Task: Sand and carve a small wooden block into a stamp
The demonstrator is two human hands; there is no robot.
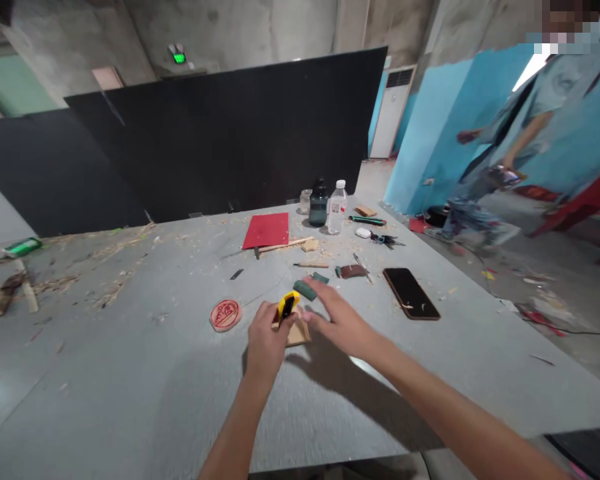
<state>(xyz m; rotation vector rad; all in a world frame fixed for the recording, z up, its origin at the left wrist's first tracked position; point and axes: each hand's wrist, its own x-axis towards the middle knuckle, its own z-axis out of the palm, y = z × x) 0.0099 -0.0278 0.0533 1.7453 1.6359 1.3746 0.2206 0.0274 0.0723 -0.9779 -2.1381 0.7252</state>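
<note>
My left hand (269, 337) is closed around a yellow-and-black tool (289, 305) that looks like a utility knife; its working end is hidden. Beneath that hand, a light wooden piece (299, 335) shows partly above the table. My right hand (337, 319) is just to the right with its fingers stretched out and apart, close to the wooden piece and the tool. Whether its fingertips touch either one, I cannot tell. Left of my hands lies a round wooden disc (225, 315) with a red carved design. Dark green strips (306, 289) lie beyond my fingers.
On the grey table (145, 393) are a phone (411, 293), a wood-handled carving tool (311, 265), a red sheet (267, 230), a clear bottle (337, 208), a dark bottle (319, 204) and keys (386, 239). A black panel (230, 140) stands behind. At right, a person (525, 127) is beyond the table.
</note>
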